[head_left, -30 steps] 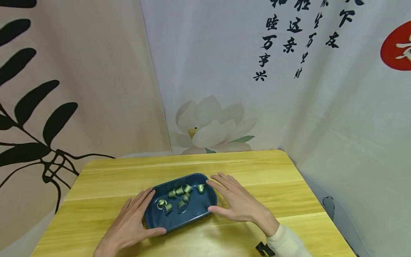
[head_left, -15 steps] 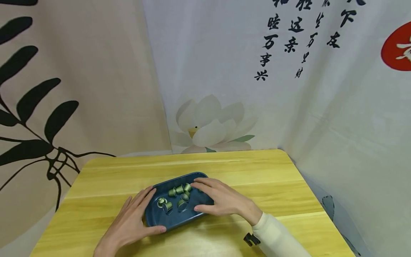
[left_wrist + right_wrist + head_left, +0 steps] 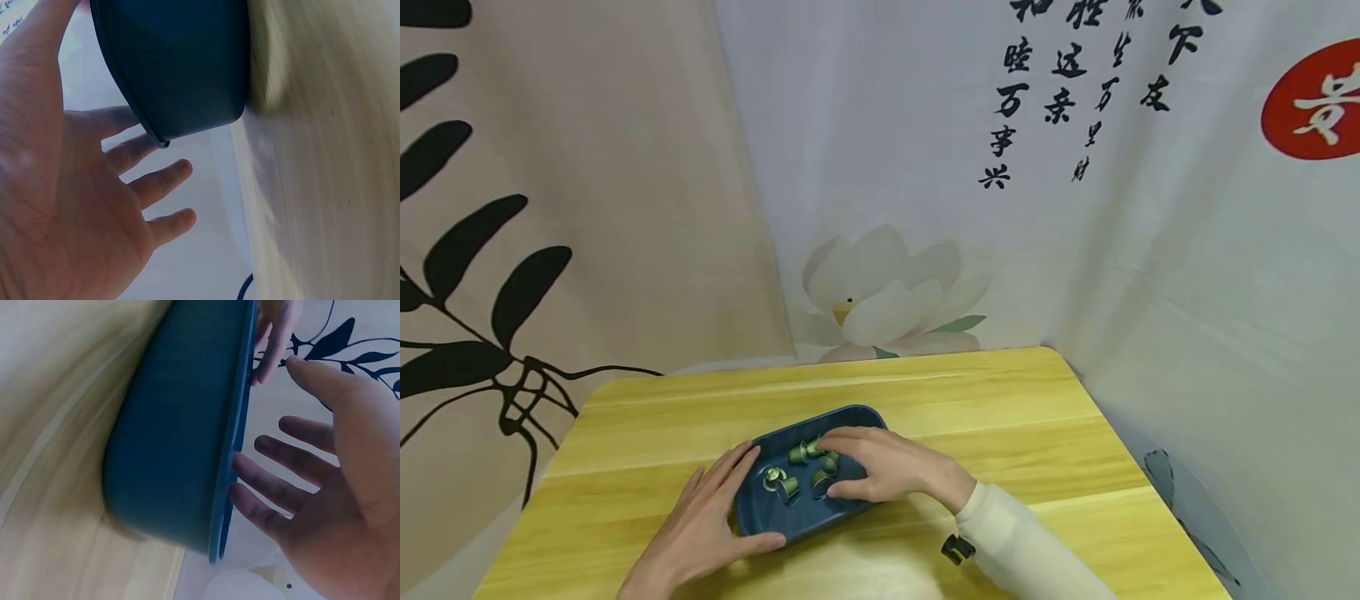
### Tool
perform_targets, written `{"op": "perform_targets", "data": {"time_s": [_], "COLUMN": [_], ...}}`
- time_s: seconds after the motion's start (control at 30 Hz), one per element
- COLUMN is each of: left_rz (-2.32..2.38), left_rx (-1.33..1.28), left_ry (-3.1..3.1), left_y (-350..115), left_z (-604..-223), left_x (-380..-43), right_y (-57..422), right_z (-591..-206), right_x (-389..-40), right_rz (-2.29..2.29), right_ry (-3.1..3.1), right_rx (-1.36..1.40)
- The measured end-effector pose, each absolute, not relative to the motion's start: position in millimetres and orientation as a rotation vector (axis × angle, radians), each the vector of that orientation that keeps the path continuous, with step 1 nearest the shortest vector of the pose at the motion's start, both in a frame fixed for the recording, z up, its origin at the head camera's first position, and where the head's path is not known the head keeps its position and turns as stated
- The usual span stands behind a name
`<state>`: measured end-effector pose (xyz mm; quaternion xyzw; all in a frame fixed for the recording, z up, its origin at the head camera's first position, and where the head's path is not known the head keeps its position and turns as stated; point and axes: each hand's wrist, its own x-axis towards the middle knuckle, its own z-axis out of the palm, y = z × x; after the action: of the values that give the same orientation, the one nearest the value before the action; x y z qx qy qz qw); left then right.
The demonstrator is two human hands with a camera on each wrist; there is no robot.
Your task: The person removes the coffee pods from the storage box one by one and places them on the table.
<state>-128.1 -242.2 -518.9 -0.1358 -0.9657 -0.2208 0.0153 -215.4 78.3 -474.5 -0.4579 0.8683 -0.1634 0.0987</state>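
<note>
A dark blue oblong tray (image 3: pixel 801 518) lies slanted on the table, holding several small green metallic coffee capsules (image 3: pixel 787 487). At its left end my left hand (image 3: pixel 707 525) spreads wide, fingertips at the back-left rim and thumb at the front rim. The left wrist view shows this hand (image 3: pixel 94 187) with straight fingers, some of them passing behind the tray's rim. My right hand (image 3: pixel 895 468) reaches over the right half of the tray, hiding some capsules. In the right wrist view that hand (image 3: pixel 337 494) has its fingers extended loosely above the rim, palm without anything in it.
Under the tray is a yellow wood-grain table (image 3: pixel 1000 417) with rounded back corners. Behind it hangs a printed cloth (image 3: pixel 895 150) with black characters, a lotus and dark leaves. A black clip-like piece (image 3: pixel 958 549) sits at the right wrist.
My right hand has moved left from the tray's right end to over the capsules, now covering some of them. The left hand keeps its place at the tray's left end.
</note>
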Motion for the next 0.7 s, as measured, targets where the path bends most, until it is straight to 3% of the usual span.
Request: {"op": "perform_targets", "data": {"time_s": [0.7], "left_rz": [-0.698], "left_rx": [-0.408], "left_ry": [-3.026], "left_y": [-240.7], "left_z": [-517.4], "left_x": [-127.4], "right_y": [48.1], "right_z": [-492.2], "right_x": [-227.3], "right_rz": [-0.257], "right_ry": [2.455], "right_rx": [-1.449]}}
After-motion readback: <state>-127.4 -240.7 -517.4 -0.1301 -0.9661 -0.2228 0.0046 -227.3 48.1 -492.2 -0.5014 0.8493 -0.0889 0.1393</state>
